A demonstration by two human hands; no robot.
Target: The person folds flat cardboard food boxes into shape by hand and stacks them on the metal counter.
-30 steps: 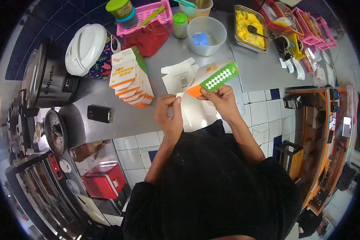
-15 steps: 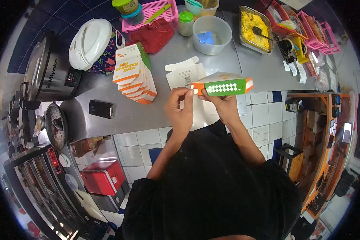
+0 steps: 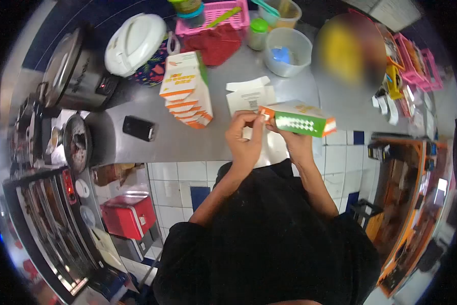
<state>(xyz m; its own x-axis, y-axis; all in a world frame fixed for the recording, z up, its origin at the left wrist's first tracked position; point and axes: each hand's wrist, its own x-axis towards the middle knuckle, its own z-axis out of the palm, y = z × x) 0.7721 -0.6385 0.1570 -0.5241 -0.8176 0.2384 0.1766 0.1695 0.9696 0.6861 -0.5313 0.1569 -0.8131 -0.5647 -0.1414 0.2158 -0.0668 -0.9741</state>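
Between my hands, above the steel counter, is a cardboard food box (image 3: 299, 123) with a green side, white diamonds and orange ends. My left hand (image 3: 244, 136) is closed, pinching the orange end at the box's left. From below, my right hand (image 3: 295, 145) grips the box, its fingers partly hidden behind the green side. Just behind the box, an opened-out white carton (image 3: 248, 96) with small print lies on the counter. To the left stands a fanned stack of folded white-and-orange boxes (image 3: 187, 94).
A black phone (image 3: 139, 128) lies on the steel counter (image 3: 172, 147). At the back are a clear plastic tub (image 3: 289, 53), a red cloth (image 3: 214, 44), a green-lidded jar (image 3: 258, 34) and a white-lidded container (image 3: 135, 44). A blurred patch with yellow sits back right.
The whole view has shifted, so the counter things appear farther right. Both hands keep hold of the box, which now looks slightly more tilted, its right end lower.
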